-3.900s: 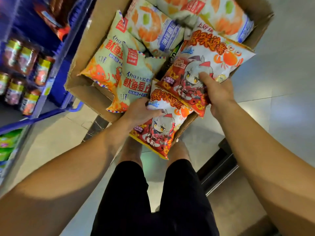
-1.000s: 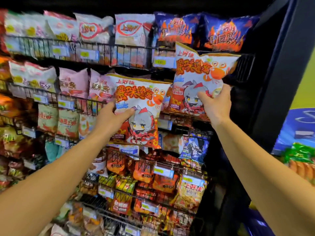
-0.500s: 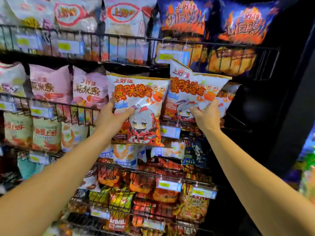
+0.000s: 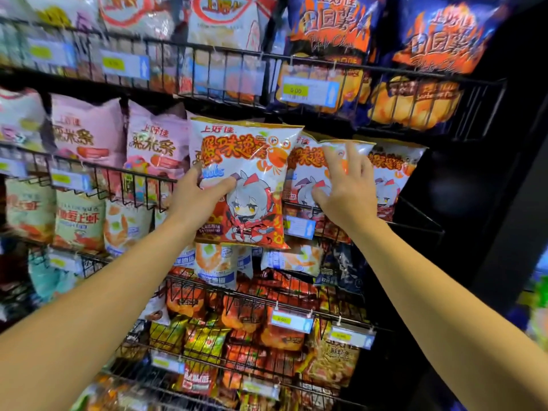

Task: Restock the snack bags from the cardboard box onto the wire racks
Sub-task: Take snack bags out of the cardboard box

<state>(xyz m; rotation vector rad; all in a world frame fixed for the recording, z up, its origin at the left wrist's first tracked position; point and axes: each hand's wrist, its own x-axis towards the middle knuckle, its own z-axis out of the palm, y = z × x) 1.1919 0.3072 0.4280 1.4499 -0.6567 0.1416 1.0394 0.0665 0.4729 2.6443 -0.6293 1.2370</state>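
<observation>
Here the left hand (image 4: 194, 200) has its grip tight on the side of a crab bag (image 4: 246, 185), thumb on the front, and holds it up in front of the wire rack (image 4: 415, 215). The right hand (image 4: 345, 188) lies on a second bag (image 4: 305, 170) that sits in the rack, fingers spread wide and straight, pressing it but not curled round it. Another bag just like it (image 4: 394, 173) stands just beside, to the right.
</observation>
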